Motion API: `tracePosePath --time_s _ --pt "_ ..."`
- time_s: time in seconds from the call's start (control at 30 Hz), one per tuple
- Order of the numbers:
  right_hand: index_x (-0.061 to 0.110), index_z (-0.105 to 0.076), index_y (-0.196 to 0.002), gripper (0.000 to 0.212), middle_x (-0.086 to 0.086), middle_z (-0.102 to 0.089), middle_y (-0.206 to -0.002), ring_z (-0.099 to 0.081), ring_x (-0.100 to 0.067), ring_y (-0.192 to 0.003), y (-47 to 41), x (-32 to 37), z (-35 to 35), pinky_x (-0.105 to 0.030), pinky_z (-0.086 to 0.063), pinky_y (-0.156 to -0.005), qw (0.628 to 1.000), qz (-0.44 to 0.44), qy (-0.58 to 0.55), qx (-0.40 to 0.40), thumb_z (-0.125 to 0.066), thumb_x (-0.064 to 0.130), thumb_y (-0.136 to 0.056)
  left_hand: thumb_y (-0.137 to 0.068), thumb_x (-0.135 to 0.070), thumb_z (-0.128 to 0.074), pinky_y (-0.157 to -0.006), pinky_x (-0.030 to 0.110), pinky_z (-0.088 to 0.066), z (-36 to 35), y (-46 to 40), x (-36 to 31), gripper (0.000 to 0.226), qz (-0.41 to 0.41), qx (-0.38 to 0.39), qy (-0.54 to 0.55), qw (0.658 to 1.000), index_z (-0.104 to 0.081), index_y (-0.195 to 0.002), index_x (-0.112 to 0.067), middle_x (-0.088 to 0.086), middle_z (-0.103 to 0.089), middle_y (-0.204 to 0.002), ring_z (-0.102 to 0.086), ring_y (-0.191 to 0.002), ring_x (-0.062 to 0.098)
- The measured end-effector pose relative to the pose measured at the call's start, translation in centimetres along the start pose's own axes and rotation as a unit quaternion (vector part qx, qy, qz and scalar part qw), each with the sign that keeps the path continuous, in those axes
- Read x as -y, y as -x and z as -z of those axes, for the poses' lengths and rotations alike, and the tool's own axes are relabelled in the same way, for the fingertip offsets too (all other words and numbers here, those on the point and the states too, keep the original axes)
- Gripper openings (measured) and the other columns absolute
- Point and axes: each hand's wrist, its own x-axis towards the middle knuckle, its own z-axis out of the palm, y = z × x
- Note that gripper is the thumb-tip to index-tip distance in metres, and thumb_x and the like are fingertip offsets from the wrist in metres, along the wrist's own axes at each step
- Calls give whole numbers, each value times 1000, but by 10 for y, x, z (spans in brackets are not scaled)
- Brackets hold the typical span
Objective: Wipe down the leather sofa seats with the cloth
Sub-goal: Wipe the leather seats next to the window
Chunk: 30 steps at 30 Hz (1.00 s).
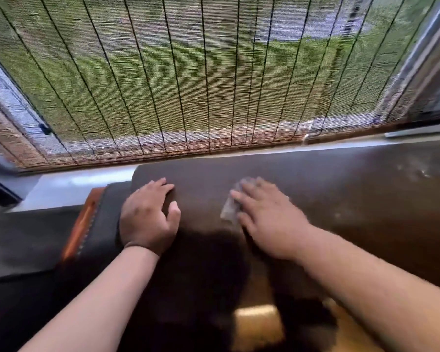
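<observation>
Flat-fingered, right hand (267, 219) presses cloth (230, 209) on sofa (341, 199); left hand (148, 217) rests open.

Daylight pours through the woven blind (188, 80), so the sofa (315, 199) stays dim. Right hand (267, 219) is motion-blurred, and the edges bend.

Under my hands the sofa (315, 189) is smooth dark leather with a dull sheen; behind it, a rough woven blind (188, 85).
</observation>
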Motion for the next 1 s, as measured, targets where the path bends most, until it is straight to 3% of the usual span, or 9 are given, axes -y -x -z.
tracePosePath --time_s 0.1,0.23,0.3,0.47,0.53,0.67,0.73,0.9,1.0 --pt "36 -28 -162 59 5 -19 -173 -14 -27 -160 25 -4 1 -40 -6 -130 998 67 19 8 -35 52 -106 -89 -48 -44 -115 49 -42 3 0 -1 55 10 23 -24 999 -69 -133 -24 0 -64 -144 -56 -136 25" --pt "30 -27 -163 54 3 -18 -173 -12 -28 -159 18 -78 29 -43 -8 -130 983 -182 -7 -23 -32 44 -111 -90 -48 -42 -107 49 -44 9 -3 -7 52 15 42 -50 998 -65 -131 -25 0 -65 -139 -59 -127 26" --pt "28 -29 -162 54 -1 -20 -172 -16 -35 -157 18 -64 28 -48 -13 -128 976 -215 9 -46 -31 42 -110 -91 -48 -41 -104 48 -45 14 -4 -12 51 19 53 -61 997 -63 -130 -25 0 -65 -136 -59 -123 27" --pt "27 -58 -147 62 -9 -53 -155 -50 -43 -140 66 -3 -4 -55 -40 -114 992 89 77 -44 -75 39 -88 -98 -40 -56 -107 48 -46 24 -11 -31 43 46 109 -78 990 -64 -135 -20 5 -65 -139 -60 -126 30" --pt "24 -55 -150 59 -7 -49 -158 -46 -39 -145 71 -37 -3 -54 -34 -119 989 101 72 -76 -72 32 -94 -96 -43 -60 -106 47 -47 24 -24 -53 43 60 114 -51 990 -67 -133 -22 5 -67 -136 -60 -126 30" --pt "23 -39 -158 52 -4 -32 -167 -27 -31 -153 61 -109 22 -42 -15 -127 975 -192 21 -110 -37 34 -107 -97 -45 -56 -112 43 -42 -2 -41 -117 45 -3 109 30 994 -65 -137 -26 2 -65 -140 -57 -131 24" --pt "24 -36 -159 52 -4 -27 -169 -24 -33 -153 54 -100 26 -45 -16 -127 962 -251 18 -106 -33 35 -107 -99 -51 -48 -122 43 -32 -23 -34 -137 54 -21 133 -24 991 -57 -147 -28 0 -54 -154 -46 -143 22" --pt "36 -43 -155 55 3 -36 -166 -28 -25 -155 71 -54 1 -44 -19 -128 998 49 17 -41 -39 49 -102 -92 -58 -33 -124 45 -29 -40 -30 -132 69 -34 122 -59 990 -56 -150 -27 2 -49 -160 -43 -148 24" --pt "34 -41 -157 53 5 -31 -168 -24 -21 -156 51 -114 22 -36 -10 -128 998 -42 -4 -47 -39 42 -104 -90 -56 -33 -123 46 -29 -42 -30 -132 71 -34 125 -49 990 -60 -148 -26 2 -51 -158 -44 -147 25"
